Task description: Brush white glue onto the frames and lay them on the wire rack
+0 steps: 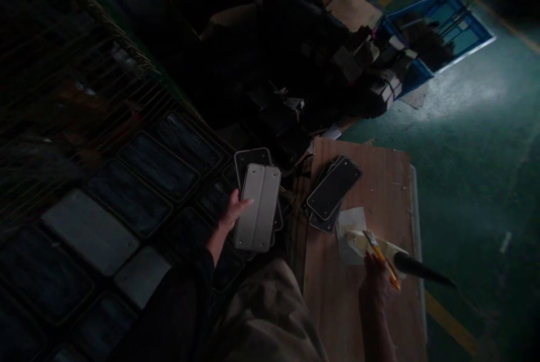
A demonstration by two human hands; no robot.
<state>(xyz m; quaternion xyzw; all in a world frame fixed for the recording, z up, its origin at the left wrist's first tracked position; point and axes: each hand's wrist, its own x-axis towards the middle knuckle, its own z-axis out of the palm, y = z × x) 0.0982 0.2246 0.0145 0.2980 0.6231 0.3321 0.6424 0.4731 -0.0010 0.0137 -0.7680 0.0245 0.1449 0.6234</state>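
My left hand (233,211) is closed on the left edge of a light grey rounded panel (258,224), its thumb on the face. The panel has small holes near its corners and a line down its middle. Darker panels (252,156) show behind it. In my right hand (378,282) is a paintbrush (373,241) with an orange handle, bristles pointing away from me. Under the brush lies a pale, cream-coloured object (394,250) with a dark tapered end (422,269), its kind unclear. A whitish sheet (352,221) lies under it.
Black panels (335,187) are stacked on the wooden board (379,173) at right. Dark and grey panels (126,196) lie in rows at left, beside a wire rack (122,75). A blue crate (447,58) stands on the green floor (476,142). Bundled boxes (386,89) sit beside it.
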